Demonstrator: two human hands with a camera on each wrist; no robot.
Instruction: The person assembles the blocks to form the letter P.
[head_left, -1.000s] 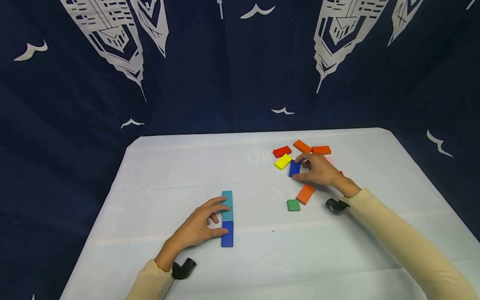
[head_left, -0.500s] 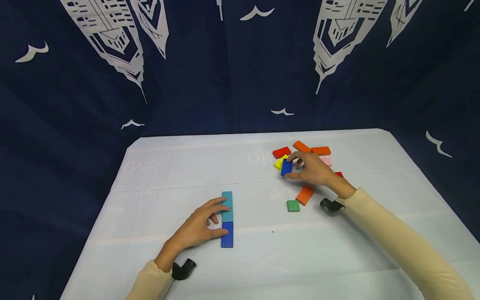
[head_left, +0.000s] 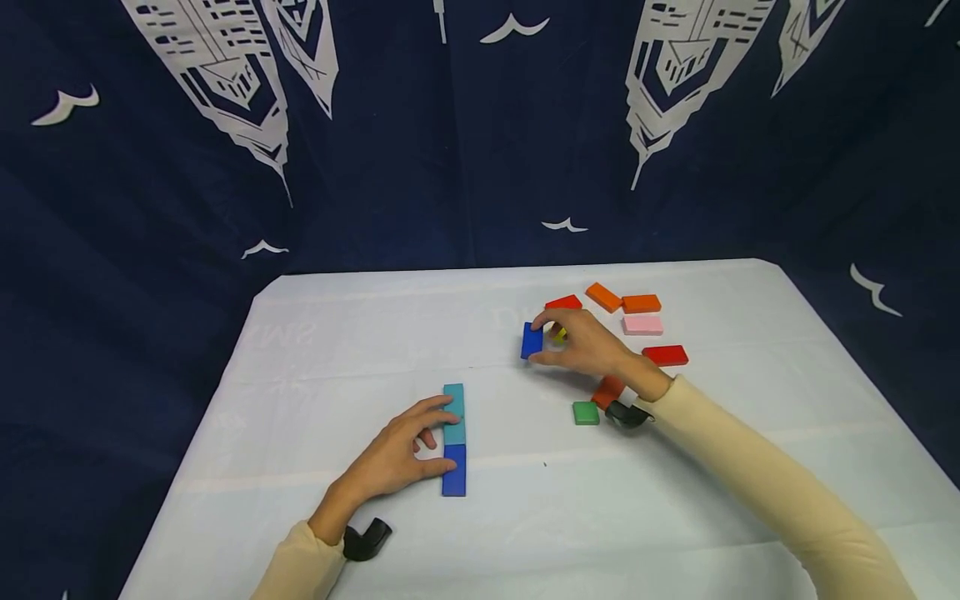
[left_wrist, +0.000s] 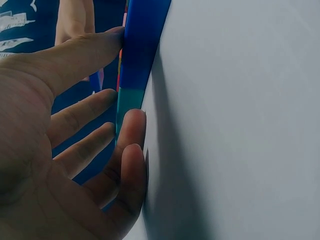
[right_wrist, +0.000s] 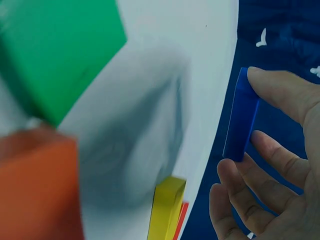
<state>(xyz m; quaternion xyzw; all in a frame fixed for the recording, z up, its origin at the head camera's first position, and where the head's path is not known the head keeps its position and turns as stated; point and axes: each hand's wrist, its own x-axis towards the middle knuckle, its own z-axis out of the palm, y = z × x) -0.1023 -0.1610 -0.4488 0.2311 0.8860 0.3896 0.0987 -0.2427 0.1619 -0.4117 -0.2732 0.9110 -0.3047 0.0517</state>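
My right hand (head_left: 588,343) pinches a flat blue block (head_left: 532,341) by its ends, between thumb and fingertips. In the right wrist view the blue block (right_wrist: 241,117) is held above the white tabletop. At the left, my left hand (head_left: 393,450) rests its thumb on another blue block (head_left: 454,473) and its fingers on a teal piece (head_left: 455,433). These two lie end to end in a straight line, and the fingers partly cover the teal one. A yellow block (right_wrist: 167,207) is mostly hidden by the right hand in the head view.
Around the right hand lie a red block (head_left: 564,302), two orange blocks (head_left: 603,297) at the back, a pink block (head_left: 642,325), another red block (head_left: 666,356), a partly covered orange block (head_left: 607,390) and a green block (head_left: 586,413). A dark blue printed cloth (head_left: 465,167) hangs behind the table.
The right hand has carried the blue block leftward, away from the other blocks and past the yellow one, uncovering the pink and red blocks. My left hand stays in place.
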